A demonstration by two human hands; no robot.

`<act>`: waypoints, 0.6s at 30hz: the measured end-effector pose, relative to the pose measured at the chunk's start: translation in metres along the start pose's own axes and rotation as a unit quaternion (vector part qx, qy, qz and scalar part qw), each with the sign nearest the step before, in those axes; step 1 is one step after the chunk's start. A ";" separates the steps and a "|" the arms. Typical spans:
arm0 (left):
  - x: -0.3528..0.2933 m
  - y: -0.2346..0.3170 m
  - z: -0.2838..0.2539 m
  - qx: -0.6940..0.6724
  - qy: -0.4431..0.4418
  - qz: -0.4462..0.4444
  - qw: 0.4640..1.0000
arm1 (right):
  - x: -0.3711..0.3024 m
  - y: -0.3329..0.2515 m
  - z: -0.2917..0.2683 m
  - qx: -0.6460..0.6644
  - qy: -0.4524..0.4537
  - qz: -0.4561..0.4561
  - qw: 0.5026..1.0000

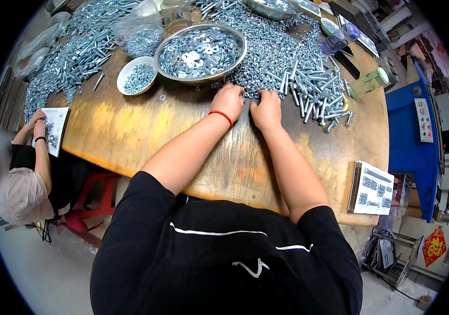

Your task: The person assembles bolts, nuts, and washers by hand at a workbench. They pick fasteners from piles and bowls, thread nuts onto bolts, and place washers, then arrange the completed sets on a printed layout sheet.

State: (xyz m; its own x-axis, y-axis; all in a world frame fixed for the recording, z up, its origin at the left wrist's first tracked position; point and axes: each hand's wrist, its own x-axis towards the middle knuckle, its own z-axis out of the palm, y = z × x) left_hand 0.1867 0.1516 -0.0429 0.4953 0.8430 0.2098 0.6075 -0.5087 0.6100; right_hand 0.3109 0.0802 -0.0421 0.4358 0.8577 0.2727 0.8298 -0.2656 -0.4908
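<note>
Both hands rest at the near edge of a spread pile of metal nuts (266, 58) on the wooden table. My left hand (228, 101), with a red cord at its wrist, has its fingers curled down among the nuts, just below the washer bowl. Close beside it, my right hand (267, 109) is likewise curled in at the pile's edge, its thumb toward the left hand. What the fingertips hold is too small to make out. Right of that hand lie long bolts (316, 92) in a loose heap.
Left of the nuts stand a steel bowl (162, 72) of washers, a white bowl (139, 91) of small screws and a plastic bag (139, 31). More bolts (77, 50) cover the far left. A co-worker's hands (38, 118) touch printed sheets. A card stack (374, 189) lies right.
</note>
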 end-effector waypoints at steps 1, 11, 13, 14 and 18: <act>0.000 -0.002 0.003 0.000 -0.006 0.016 1.000 | 0.002 0.002 0.000 0.010 -0.031 0.003 0.999; -0.008 0.004 -0.017 -0.017 -0.110 -0.011 0.994 | -0.011 0.018 -0.028 0.107 -0.118 0.023 0.987; -0.009 0.006 -0.020 -0.025 -0.093 -0.020 0.995 | -0.009 0.023 -0.030 0.065 -0.118 0.022 0.991; -0.006 0.003 -0.020 -0.027 -0.079 -0.024 0.996 | -0.007 0.023 -0.028 0.091 -0.104 0.017 0.990; -0.007 -0.001 -0.013 -0.036 -0.052 0.029 0.998 | -0.006 0.010 -0.022 0.138 -0.102 -0.034 0.985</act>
State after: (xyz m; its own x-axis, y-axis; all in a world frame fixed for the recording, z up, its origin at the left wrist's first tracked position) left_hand 0.1747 0.1485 -0.0350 0.5934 0.7872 0.1682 0.5307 -0.5397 0.6536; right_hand 0.3241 0.0624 -0.0305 0.2797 0.9474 0.1558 0.7158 -0.0976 -0.6914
